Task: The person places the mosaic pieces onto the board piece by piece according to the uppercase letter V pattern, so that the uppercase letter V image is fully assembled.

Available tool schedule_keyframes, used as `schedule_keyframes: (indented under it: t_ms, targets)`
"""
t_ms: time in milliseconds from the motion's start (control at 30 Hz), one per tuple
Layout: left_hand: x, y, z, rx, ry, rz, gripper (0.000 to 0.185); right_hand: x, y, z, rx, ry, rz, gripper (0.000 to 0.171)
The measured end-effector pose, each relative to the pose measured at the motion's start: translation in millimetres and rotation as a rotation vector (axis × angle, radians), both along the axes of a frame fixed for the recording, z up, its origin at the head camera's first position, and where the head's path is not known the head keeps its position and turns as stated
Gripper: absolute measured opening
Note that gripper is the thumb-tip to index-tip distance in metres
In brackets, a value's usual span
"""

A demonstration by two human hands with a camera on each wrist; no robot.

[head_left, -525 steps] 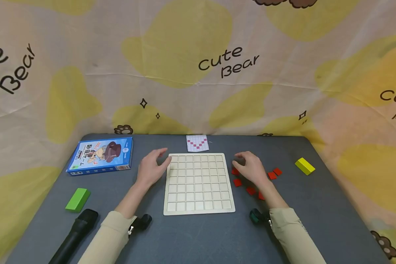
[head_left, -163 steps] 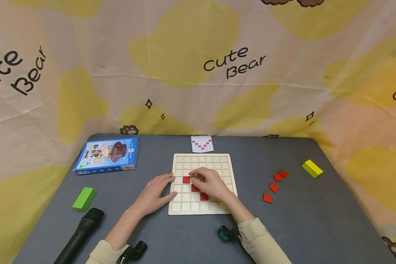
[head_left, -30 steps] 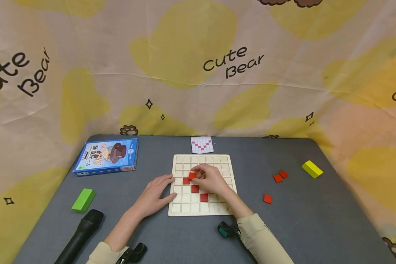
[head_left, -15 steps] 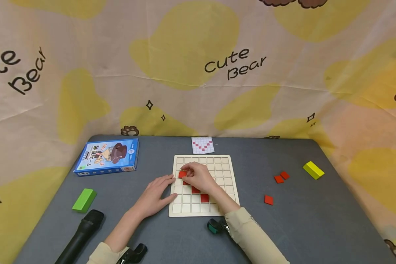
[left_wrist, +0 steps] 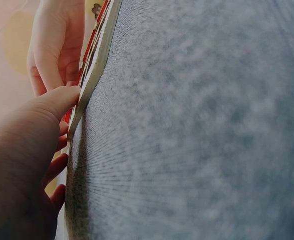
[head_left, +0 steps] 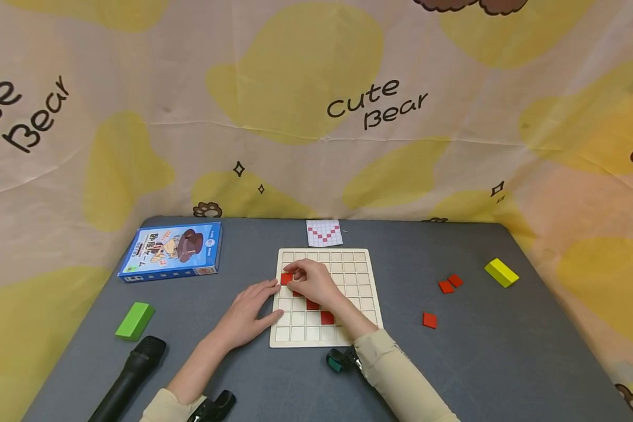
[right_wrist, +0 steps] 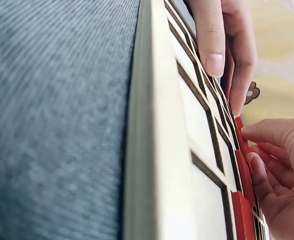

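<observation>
A cream grid board (head_left: 348, 299) lies mid-table, with red square tiles set in a slanting row of its cells. My left hand (head_left: 248, 316) rests at the board's left edge, thumb and fingers extended; in the left wrist view its thumb (left_wrist: 61, 100) touches the rim. Over the upper left cells, my right hand (head_left: 316, 284) pinches a red tile (head_left: 286, 279) at the leftmost column. Below it a tile (head_left: 312, 305) and another tile (head_left: 327, 317) sit in cells; one more is partly hidden by the right thumb. The right wrist view shows the right hand (right_wrist: 282, 170) close above the tiles.
Three loose red tiles, one of them nearest (head_left: 429, 320), lie right of the board, near a yellow block (head_left: 501, 273). A card with a pink pattern (head_left: 324, 233) lies behind. At left are a blue box (head_left: 169, 251), a green block (head_left: 135, 320) and a black microphone (head_left: 129, 375).
Over the last second my right hand has moved left with the red tile to the leftmost column. Since earlier, several tiles have gone from the table onto the board. My left hand stays put lately.
</observation>
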State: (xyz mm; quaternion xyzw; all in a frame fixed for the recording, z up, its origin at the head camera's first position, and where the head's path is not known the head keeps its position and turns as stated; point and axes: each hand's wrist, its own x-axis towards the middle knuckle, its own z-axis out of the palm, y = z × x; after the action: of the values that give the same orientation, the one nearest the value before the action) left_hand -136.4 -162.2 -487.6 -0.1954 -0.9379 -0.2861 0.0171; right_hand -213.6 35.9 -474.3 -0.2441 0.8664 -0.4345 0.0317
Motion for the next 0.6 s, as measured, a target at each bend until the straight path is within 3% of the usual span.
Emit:
schedule_keyframes:
  t_ms: [433, 600]
  targets:
    - [0.7, 1.1, 1.5, -0.004, -0.015, 0.003, 0.057, -1.0, 1.1, -4.0, -0.020, -0.009, -0.006, 0.027]
    - [0.6, 1.2, 0.0, -0.010, -0.020, 0.010, 0.058, 0.7, 11.6, -3.3, -0.095, 0.015, -0.068, 0.022]
